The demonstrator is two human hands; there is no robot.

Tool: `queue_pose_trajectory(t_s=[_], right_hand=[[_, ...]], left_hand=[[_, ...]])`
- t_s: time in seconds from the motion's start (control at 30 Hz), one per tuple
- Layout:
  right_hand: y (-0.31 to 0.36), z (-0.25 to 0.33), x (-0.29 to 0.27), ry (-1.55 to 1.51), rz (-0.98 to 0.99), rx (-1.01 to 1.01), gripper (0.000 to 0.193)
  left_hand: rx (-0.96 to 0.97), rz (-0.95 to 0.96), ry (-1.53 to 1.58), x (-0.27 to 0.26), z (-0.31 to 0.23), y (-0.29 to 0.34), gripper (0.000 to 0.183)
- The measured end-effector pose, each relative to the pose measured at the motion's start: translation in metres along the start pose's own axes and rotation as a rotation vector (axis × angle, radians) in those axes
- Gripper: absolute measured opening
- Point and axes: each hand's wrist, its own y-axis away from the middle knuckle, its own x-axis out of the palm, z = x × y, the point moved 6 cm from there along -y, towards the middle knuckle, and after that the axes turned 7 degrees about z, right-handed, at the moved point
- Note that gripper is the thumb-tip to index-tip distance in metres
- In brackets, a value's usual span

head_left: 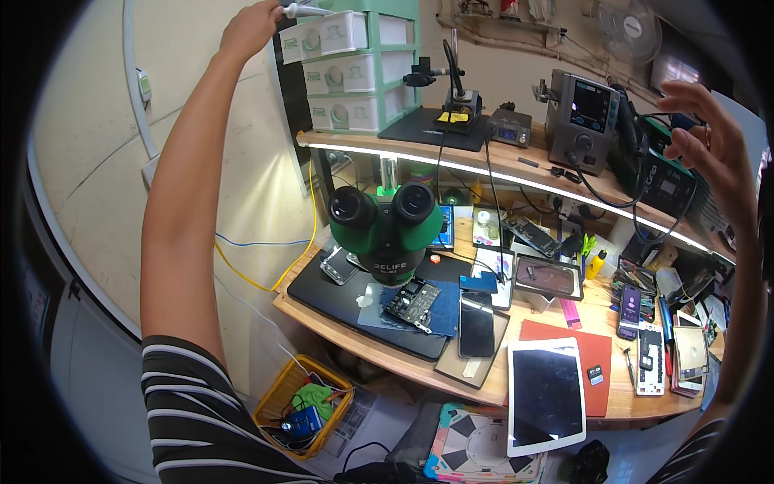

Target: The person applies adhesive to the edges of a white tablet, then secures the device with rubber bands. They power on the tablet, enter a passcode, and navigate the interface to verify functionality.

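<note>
My left hand (250, 32) is raised at the top left, beside a set of white plastic drawers (339, 73) in a green frame. Its fingers close on the end of a white rod-like piece (302, 11), whose kind I cannot make out. At the upper right my right hand (703, 133) is lifted with curled fingers apart, holding nothing, in front of the shelf's green and black device (665, 189). Below, between my arms, a green and black microscope (387, 230) stands over a bare circuit board (413, 303) on a blue mat (443, 310).
A white tablet (547, 395) overhangs the bench's front edge, partly on an orange pad (598, 355). A black phone (476, 323) lies left of it. The shelf carries a grey soldering station (580, 117) with hanging cables. A yellow basket (278, 387) stands below the bench.
</note>
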Motion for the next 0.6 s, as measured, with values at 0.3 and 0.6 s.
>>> queue_pose_trajectory(t_s=[0.3, 0.6], right_hand=[[0.011, -0.008, 0.018, 0.028, 0.015, -0.049, 0.055], [0.054, -0.022, 0.0, 0.116, 0.118, -0.15, 0.04]], left_hand=[[-0.255, 0.092, 0.018, 0.095, -0.011, -0.052, 0.054], [-0.016, -0.259, -0.114, 0.085, -0.107, 0.006, 0.092]])
